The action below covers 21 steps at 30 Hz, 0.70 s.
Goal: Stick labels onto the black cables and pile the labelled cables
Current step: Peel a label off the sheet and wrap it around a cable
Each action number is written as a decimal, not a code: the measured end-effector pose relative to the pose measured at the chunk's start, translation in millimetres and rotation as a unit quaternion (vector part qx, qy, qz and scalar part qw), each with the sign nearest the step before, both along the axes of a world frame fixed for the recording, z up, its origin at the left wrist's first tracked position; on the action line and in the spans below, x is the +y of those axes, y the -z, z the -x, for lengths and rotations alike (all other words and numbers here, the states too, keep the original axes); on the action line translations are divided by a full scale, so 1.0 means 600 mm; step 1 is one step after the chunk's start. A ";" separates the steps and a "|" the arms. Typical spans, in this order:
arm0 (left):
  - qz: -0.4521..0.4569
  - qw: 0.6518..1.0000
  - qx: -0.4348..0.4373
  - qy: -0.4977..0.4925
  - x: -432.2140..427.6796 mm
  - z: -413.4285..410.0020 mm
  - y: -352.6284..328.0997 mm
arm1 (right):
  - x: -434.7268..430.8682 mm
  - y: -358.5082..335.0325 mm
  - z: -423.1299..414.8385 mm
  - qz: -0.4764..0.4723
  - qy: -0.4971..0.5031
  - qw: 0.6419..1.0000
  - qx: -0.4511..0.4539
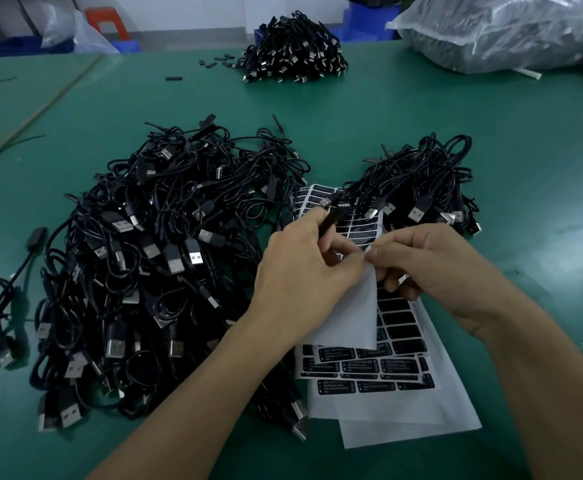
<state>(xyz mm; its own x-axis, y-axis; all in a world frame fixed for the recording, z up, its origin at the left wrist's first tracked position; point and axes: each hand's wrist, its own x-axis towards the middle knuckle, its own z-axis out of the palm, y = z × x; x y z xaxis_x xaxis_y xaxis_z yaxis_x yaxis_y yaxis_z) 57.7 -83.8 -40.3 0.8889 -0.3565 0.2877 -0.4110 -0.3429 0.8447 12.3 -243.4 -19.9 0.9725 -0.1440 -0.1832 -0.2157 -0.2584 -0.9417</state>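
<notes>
My left hand [304,271] grips the black end piece of a cable [330,220], which sticks up between its fingers. My right hand [432,268] pinches the folded-up edge of a white label sheet [352,317] right beside the left fingertips. Sheets of black labels [380,367] lie stacked on the green table under both hands. A large heap of black USB cables [151,265] lies to the left. A smaller pile of black cables [425,188] lies beyond the sheets on the right.
A third cable pile [293,50] sits at the far side of the green table [508,140], with small black parts [214,62] scattered beside it. A clear plastic bag of cables [512,29] fills the far right corner. One loose cable [2,306] lies at the left.
</notes>
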 end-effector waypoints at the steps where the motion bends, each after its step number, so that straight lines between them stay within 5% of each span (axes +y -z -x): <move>1: 0.013 1.000 0.011 0.002 0.001 -0.001 0.000 | 0.000 0.000 0.000 0.001 0.001 1.000 0.005; 6: 0.059 0.997 0.041 -0.017 0.002 -0.008 0.004 | -0.006 0.004 0.001 0.041 0.031 0.996 0.069; 9: 0.132 0.987 0.075 -0.057 0.010 -0.017 0.005 | -0.011 0.013 0.005 0.206 0.059 0.972 0.099; 12: 0.163 0.979 0.095 -0.076 0.015 -0.021 0.006 | -0.004 0.013 0.009 0.321 0.117 0.940 0.010; 16: 0.164 0.977 0.103 -0.090 0.013 -0.023 0.010 | 0.040 0.003 0.010 0.329 0.134 0.918 -0.177; 21: 0.140 0.981 0.081 -0.106 0.010 -0.020 0.011 | 0.077 0.026 0.007 0.355 0.124 0.905 -0.198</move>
